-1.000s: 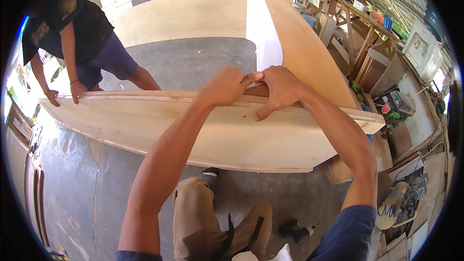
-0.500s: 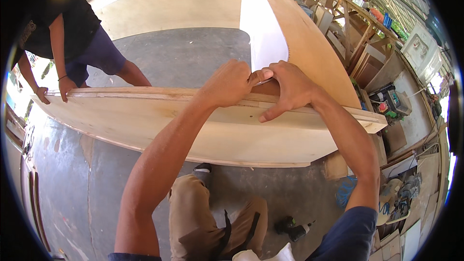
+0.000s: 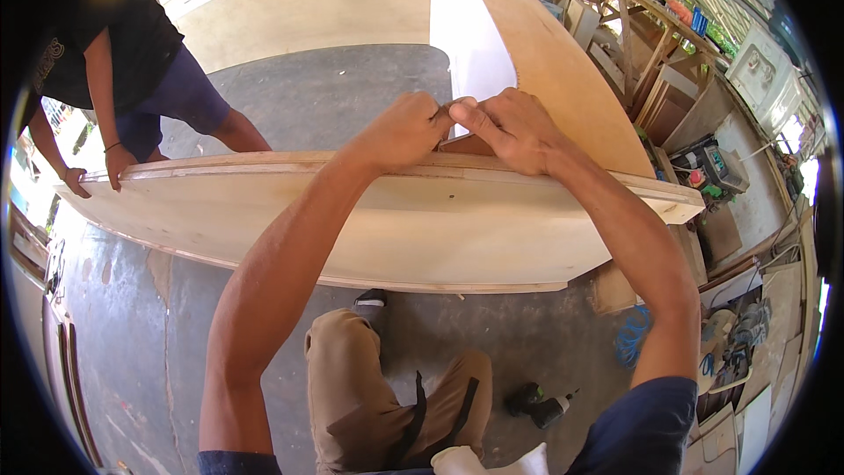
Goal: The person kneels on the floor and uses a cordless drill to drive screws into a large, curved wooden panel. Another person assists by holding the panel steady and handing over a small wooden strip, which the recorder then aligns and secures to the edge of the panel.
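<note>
A long, pale plywood panel (image 3: pixel 369 237) stands on its edge across the middle, with a timber-framed top edge. Above that edge my left hand (image 3: pixel 406 134) is closed, its fingers curled toward my right hand. My right hand (image 3: pixel 519 134) is closed too, its thumb pressed up against the left fingers. Whatever they pinch is hidden between them. A small brown piece (image 3: pixel 466 146) shows just below the fingers, at the panel's edge. Behind the hands lies a white sheet (image 3: pixel 479 44) beside a wide tan board (image 3: pixel 563 79).
At the left a co-worker's hands (image 3: pixel 119 163) grip the panel's far end. A cordless drill (image 3: pixel 543 406) lies on the concrete floor near my knees. A blue coiled hose (image 3: pixel 631 339), a green-and-black machine (image 3: pixel 710 171) and stacked boards are at the right.
My right thumb has moved up from the panel's face and closed in toward the left fingers. Both hands have shifted slightly left and up in the view.
</note>
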{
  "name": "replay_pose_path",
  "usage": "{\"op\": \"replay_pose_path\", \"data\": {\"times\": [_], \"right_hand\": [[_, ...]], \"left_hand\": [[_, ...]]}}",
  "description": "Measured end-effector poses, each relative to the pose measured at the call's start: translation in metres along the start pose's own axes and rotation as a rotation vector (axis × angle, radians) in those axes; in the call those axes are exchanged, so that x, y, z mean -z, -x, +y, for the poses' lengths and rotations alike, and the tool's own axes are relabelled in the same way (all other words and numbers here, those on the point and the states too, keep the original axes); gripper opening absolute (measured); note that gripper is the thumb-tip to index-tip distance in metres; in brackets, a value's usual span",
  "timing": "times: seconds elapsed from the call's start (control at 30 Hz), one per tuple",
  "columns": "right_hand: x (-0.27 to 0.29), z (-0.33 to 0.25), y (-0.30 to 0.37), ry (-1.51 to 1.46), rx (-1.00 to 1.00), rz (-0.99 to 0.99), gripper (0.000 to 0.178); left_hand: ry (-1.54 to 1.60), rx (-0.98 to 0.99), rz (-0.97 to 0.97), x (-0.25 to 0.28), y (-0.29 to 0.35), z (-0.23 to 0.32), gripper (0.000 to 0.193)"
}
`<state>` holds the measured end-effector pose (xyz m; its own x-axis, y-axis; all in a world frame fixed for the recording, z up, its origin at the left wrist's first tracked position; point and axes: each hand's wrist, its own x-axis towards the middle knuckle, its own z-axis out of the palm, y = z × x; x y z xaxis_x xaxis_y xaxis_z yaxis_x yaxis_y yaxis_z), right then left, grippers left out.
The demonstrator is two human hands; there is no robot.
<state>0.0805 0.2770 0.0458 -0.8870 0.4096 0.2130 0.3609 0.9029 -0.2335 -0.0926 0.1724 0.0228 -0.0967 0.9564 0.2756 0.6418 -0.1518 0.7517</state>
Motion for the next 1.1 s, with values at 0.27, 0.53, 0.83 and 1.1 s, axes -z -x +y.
{"op": "replay_pose_path", "data": {"times": [0.27, 0.53, 0.83, 1.1], "right_hand": [[-0.005, -0.002, 0.0, 0.072, 0.095, 0.103, 0.076], [-0.007, 0.001, 0.09, 0.049, 0.25, 0.894, 0.023], [-0.224, -0.026, 0.471, -0.015, -1.192, 1.326, 0.038], [-0.436, -0.114, 0.676, -0.164, -1.998, 1.053, 0.029]], "left_hand": [[-0.016, -0.022, -0.027, 0.001, -0.004, -0.016, 0.065], [-0.183, 0.108, -0.058, 0.003, -0.004, 0.008, 0.073], [-0.209, 0.012, 0.048, -0.006, -0.011, -0.004, 0.08], [-0.25, -0.032, 0.146, -0.005, -0.006, -0.003, 0.081]]}}
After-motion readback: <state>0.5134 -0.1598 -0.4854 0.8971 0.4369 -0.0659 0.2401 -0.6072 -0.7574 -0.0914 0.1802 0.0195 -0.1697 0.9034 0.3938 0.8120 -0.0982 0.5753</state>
